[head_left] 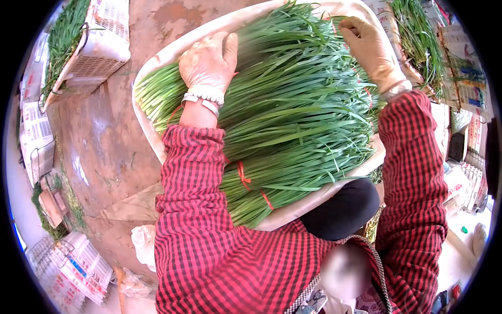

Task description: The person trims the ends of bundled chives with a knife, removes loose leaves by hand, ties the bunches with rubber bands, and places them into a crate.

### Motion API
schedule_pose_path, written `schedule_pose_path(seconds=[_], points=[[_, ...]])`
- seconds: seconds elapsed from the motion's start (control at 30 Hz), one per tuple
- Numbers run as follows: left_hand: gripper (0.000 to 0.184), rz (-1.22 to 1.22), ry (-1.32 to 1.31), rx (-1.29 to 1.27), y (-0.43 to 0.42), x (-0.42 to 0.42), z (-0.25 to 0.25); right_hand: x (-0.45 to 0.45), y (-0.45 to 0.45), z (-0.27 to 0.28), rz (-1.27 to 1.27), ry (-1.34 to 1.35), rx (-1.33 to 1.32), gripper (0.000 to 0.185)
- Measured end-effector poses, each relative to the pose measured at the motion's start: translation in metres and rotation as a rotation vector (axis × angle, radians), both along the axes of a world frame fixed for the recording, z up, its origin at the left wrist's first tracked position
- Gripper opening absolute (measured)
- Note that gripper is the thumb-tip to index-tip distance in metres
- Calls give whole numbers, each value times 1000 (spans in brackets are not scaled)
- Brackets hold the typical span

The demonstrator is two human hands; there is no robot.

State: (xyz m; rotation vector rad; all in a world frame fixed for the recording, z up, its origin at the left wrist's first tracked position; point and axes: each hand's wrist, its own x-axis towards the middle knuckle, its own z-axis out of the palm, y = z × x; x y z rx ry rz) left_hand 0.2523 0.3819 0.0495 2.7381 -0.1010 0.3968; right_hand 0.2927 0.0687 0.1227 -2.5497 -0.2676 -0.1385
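Note:
Long green leafy stalks that look like garlic chives (293, 110) lie in bundles in a pale shallow tub (144, 73). Red bands (243, 175) tie several of the bundles. My left hand (208, 62), in a thin beige glove, rests on the chives near their pale cut ends, thumb apart and fingers bent partly out of sight over the stalks. At the leafy end, beside the tub's far right rim, my right hand (368, 49), also gloved, has thumb and forefinger pinched together. Whatever is between those fingertips cannot be made out.
White plastic crates (104, 47) with greens stand at the upper left. More chives (418, 42) lie at the upper right. Another crate (83, 264) stands at the lower left, near a plastic bag (144, 245). The tub sits over a worn brown surface (99, 141).

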Motion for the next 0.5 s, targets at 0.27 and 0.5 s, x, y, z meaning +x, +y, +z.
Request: schedule_pose_path(seconds=[0.27, 0.5], points=[[45, 25, -10, 10, 0, -1, -1, -63, 107, 5, 325, 68, -333, 20], [46, 7, 22, 25, -3, -1, 4, -68, 105, -11, 467, -120, -493, 5]])
